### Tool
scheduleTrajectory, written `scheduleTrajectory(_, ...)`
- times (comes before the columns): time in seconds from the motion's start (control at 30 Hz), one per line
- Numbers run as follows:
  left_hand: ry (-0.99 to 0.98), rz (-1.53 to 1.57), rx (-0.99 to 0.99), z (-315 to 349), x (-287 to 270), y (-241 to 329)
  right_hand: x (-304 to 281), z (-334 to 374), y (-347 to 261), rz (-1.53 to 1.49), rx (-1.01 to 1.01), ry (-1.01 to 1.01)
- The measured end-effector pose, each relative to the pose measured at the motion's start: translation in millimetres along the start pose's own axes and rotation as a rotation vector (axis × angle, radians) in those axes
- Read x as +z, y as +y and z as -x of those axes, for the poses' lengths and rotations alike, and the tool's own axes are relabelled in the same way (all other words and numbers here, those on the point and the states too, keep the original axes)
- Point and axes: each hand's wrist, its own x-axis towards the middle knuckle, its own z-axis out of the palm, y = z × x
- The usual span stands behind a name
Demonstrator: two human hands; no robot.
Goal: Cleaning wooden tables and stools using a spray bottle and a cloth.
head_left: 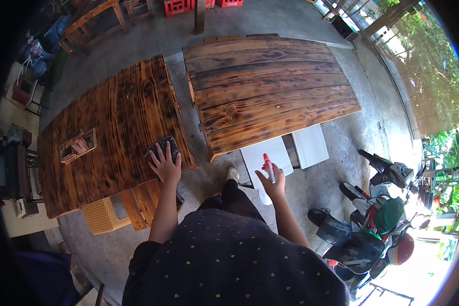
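Note:
My left hand [166,162] lies with fingers spread on a dark, crumpled cloth [169,147]. The cloth rests near the right edge of the left wooden table [122,112], whose planks have dark burnt grain. To the right, my right hand [274,184] is closed around what looks like a spray bottle [271,174] with a red head and a whitish body. Fingers hide part of the bottle. It is held above the floor, in front of a pale bench [262,153].
A second wooden table [270,86] stands ahead, separated by a narrow gap. On the left table sits a small wooden holder [79,146]. A wooden bench [139,204] and woven stool [101,217] are tucked below. Parked motorbikes [362,239] stand at right; a post [199,18] rises beyond.

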Motion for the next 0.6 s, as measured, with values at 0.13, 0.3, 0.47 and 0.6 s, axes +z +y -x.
scheduleTrajectory(0.13, -0.015, 0.004, -0.018, 1, -2, 2, -14, -15, 32, 0.18, 0.319, 0.083)
scheduleTrajectory(0.3, 0.043, -0.045, -0.012, 1, 1, 2, -32, -43, 52, -0.017, 0.312, 0.261)
scheduleTrajectory(0.47, 0.056, -0.077, -0.011, 0, 4, 3, -33, -75, 66, 0.135, 0.125, 0.069)
scheduleTrajectory(0.6, 0.086, -0.059, -0.057, 2, 10, 0, -30, -100, 27, -0.024, -0.076, -0.221)
